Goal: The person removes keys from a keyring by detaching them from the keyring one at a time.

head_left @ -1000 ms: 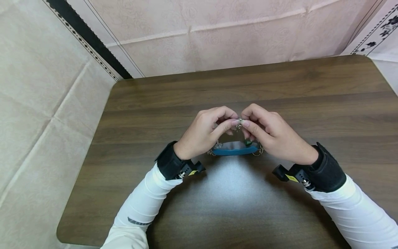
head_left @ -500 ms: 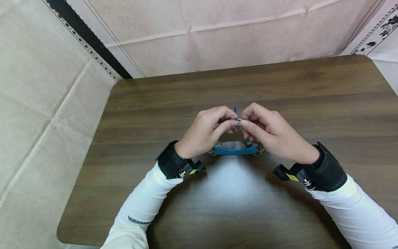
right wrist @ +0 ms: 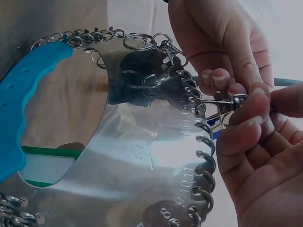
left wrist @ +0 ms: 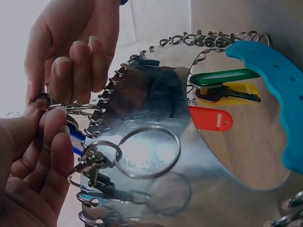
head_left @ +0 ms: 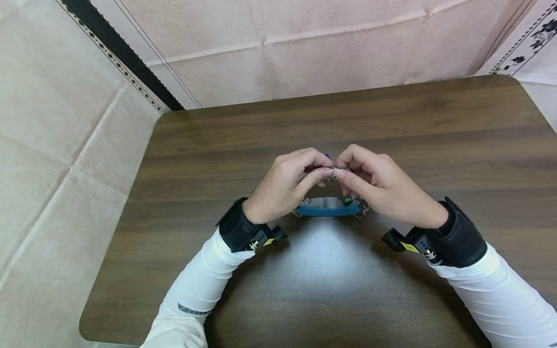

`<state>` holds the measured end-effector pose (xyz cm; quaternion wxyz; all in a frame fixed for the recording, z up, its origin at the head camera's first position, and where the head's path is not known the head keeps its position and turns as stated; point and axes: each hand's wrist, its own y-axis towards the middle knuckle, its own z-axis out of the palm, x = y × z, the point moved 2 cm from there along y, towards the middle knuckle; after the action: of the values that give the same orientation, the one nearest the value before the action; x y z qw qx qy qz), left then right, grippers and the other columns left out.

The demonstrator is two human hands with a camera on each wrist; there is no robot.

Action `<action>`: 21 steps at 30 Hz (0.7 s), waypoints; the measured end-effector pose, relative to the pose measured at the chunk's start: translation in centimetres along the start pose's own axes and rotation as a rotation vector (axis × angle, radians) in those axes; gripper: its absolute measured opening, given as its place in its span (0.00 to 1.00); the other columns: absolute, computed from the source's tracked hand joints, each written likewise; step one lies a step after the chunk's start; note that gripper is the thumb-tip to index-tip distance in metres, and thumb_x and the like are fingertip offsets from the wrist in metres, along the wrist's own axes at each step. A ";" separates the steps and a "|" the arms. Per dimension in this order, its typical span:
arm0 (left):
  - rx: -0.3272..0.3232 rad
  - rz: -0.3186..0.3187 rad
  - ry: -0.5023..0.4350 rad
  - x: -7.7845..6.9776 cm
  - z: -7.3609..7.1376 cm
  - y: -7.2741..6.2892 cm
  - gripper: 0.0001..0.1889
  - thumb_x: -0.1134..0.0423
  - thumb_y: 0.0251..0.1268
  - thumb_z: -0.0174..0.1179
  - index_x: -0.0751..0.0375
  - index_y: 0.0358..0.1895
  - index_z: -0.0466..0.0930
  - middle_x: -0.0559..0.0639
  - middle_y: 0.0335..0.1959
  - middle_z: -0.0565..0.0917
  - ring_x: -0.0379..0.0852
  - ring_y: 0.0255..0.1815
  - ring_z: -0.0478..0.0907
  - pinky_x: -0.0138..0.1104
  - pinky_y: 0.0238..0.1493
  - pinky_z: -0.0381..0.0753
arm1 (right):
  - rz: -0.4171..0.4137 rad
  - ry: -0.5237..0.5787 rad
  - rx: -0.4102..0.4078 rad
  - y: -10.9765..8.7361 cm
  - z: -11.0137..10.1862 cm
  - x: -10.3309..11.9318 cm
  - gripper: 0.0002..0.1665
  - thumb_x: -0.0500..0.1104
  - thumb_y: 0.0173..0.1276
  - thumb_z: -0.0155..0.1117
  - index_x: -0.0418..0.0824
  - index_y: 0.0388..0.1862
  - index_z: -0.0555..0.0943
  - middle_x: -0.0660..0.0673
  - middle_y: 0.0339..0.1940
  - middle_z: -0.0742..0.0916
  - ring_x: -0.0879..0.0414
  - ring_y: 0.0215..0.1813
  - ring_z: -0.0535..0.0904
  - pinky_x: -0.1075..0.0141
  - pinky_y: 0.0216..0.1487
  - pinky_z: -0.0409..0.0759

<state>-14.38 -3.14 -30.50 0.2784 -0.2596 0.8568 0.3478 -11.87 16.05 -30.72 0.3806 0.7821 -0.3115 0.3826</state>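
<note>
My left hand (head_left: 287, 181) and right hand (head_left: 374, 186) meet fingertip to fingertip at the far edge of a metal key-holder plate (right wrist: 128, 156) with a blue handle (head_left: 328, 211). Both pinch a small silver snap hook (right wrist: 221, 102) by thumb and fingers; their tips partly hide it. Its other end reaches one of the small rings lining the plate's edge. A blue key tag (left wrist: 75, 138) hangs behind the fingers. In the left wrist view a large split ring (left wrist: 147, 151) with another clasp lies over the plate's shiny face.
Through the handle opening show a green tag (left wrist: 225, 76), a red tag (left wrist: 212, 118) and a yellow tag with a dark key (left wrist: 236, 94). Numbers are stamped along the plate's edge. The brown wooden table (head_left: 226, 140) lies beneath, with pale patterned cloth (head_left: 304, 53) beyond its far edge.
The blue tag was out of sight a second ago, rose upright beyond the fingers half a second ago, and now shows lower. The hands have hardly moved.
</note>
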 end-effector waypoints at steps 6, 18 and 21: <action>0.005 -0.041 -0.019 0.0 -0.1 0.1 0.04 0.68 0.74 0.59 0.66 0.44 0.81 0.53 0.36 0.84 0.38 0.35 0.81 0.31 0.38 0.85 | -0.050 -0.048 0.001 0.1 0.2 -0.2 0.03 0.31 0.79 0.51 0.34 0.42 0.72 0.47 0.26 0.79 0.59 0.25 0.74 0.69 0.26 0.76; 0.044 -0.125 -0.077 0.1 -0.2 0.1 0.06 0.68 0.75 0.58 0.67 0.45 0.82 0.54 0.39 0.86 0.38 0.35 0.84 0.27 0.40 0.85 | -0.079 -0.121 -0.022 0.2 0.5 -0.4 0.04 0.31 0.79 0.50 0.35 0.43 0.72 0.50 0.27 0.79 0.59 0.26 0.74 0.72 0.27 0.76; 0.042 -0.131 -0.101 0.1 -0.2 0.1 0.06 0.69 0.74 0.58 0.67 0.45 0.81 0.55 0.40 0.86 0.40 0.35 0.85 0.27 0.40 0.85 | -0.083 -0.116 -0.022 0.2 0.5 -0.4 0.04 0.31 0.79 0.50 0.36 0.43 0.72 0.51 0.28 0.79 0.61 0.26 0.74 0.72 0.26 0.75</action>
<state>-14.58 -3.27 -30.43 0.3489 -0.2912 0.8300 0.3233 -12.04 15.56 -31.16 0.3859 0.8109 -0.3046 0.3172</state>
